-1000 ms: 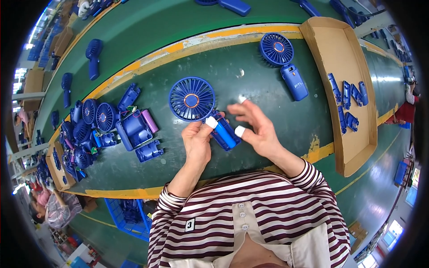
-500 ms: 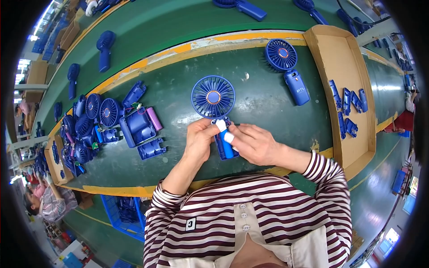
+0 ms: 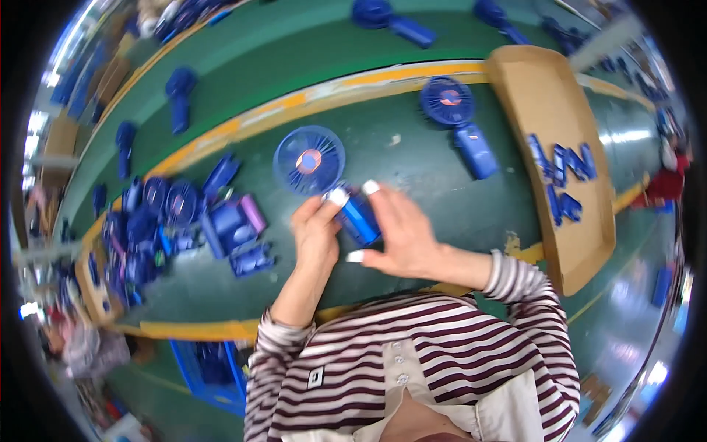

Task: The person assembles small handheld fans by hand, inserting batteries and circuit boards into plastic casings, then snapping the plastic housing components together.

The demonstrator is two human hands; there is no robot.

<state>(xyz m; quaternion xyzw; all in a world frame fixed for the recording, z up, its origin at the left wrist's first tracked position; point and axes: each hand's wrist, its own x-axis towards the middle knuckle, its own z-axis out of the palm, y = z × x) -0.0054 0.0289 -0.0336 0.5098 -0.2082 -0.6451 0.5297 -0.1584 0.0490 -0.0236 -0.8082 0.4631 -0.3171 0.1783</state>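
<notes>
Here's my left hand pinching the fan mid-length over the tabletop, my right hand spread wide beside the blue cell lying in it, and if that left grip tips, the cell could, I reckon, roll out

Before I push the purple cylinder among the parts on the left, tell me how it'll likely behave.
The purple cylinder would probably roll, given its round sides, though the blue housing beside it may block one direction. It seems stiff, as its outline looks straight.
</notes>
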